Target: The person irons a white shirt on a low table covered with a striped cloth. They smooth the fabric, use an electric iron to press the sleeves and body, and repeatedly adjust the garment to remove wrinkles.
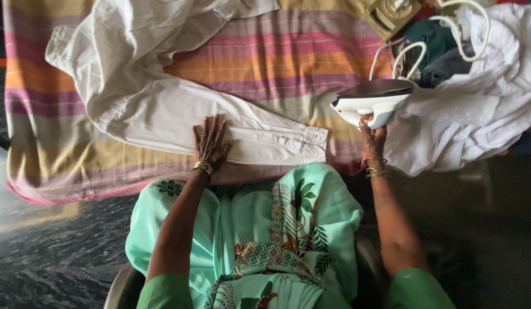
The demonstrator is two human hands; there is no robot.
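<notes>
A green floral sari (277,229) fills the lower middle of the frame, over the person's lap. Above it, the left hand (210,143) lies flat, fingers spread, pressing a white garment (162,109) on a striped cloth (288,57) that covers the bench. Right of centre, the right hand (373,136) grips a white iron (373,100), held at the cloth's edge with its soleplate tilted up. A pile of white laundry (477,109) lies at the right, and the iron's cord (414,57) loops at the upper right.

One iron (373,103), one striped cloth (288,63), two white garments (162,109) (477,103), two hands (211,143) (373,137).
</notes>
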